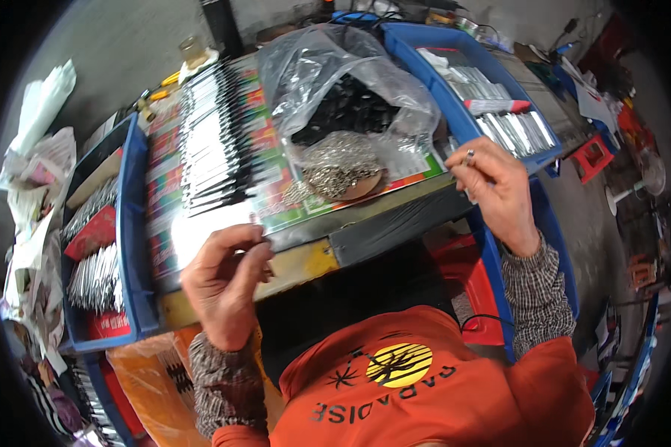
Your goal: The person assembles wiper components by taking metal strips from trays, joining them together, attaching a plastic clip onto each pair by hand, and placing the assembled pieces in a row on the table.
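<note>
My left hand (224, 287) is over the table's front edge, thumb and fingers pinched together. Anything between them is too small to make out. Just beyond it runs a long row of flat silver strips with black ends (212, 141). My right hand (497, 190) hovers by the table's right front corner, its fingers curled into a pinch whose contents I cannot make out. A shiny ring-like spot shows on one finger. Between the hands lies a heap of small silvery metal pieces (341, 164), in front of a clear plastic bag (294, 71) with small black parts (354, 112) in it.
Blue bins stand at both sides: a left bin (136, 246) and a right bin (417, 56), each with bundles of silver strips. A glass jar (192, 51) stands at the back. Below the table on the right is a red plastic stool (477, 298).
</note>
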Demonstrator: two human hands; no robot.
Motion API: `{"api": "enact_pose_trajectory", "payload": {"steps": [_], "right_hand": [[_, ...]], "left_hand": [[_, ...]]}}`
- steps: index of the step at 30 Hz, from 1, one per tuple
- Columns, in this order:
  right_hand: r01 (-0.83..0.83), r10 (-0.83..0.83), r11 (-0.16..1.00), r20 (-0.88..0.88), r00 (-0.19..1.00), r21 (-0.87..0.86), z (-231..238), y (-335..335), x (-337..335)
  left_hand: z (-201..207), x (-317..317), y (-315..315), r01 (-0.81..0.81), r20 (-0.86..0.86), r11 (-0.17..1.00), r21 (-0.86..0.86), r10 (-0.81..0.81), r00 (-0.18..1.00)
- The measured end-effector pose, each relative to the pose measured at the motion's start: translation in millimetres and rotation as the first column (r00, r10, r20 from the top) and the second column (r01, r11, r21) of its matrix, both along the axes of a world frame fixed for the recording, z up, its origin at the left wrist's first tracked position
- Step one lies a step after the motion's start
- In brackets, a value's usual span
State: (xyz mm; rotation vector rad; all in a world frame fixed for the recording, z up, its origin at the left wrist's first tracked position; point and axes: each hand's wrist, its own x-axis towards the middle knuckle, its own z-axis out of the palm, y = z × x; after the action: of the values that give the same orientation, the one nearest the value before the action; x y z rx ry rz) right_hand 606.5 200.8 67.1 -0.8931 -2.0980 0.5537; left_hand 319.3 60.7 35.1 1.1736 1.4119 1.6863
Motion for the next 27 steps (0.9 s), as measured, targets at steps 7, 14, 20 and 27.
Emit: {"api": "enact_pose_trajectory", "payload": {"steps": [7,14,20,27], "right_hand": [[-0.356,0.304,0.809,-0.185,0.934,-0.467,-24,-43,-51],[-0.503,0.410,0.708,-0.291,0.864,-0.496,-45,-63,-85],[-0.514,0.401,0.720,-0.326,0.856,-0.466,-50,-69,-95],[-0.476,0.371,0.750,-0.304,0.878,-0.460,-58,-74,-95]], "left_hand": [[-14,18,-8,0.164,0.151,0.986,-0.027,-0.158,0.976],[-29,27,-11,0.245,0.307,0.969,-0.015,-0.229,0.924],[-38,34,-10,0.273,0.394,0.960,0.059,-0.274,0.877],[-40,36,-11,0.275,0.433,0.960,0.060,-0.273,0.859]]}}
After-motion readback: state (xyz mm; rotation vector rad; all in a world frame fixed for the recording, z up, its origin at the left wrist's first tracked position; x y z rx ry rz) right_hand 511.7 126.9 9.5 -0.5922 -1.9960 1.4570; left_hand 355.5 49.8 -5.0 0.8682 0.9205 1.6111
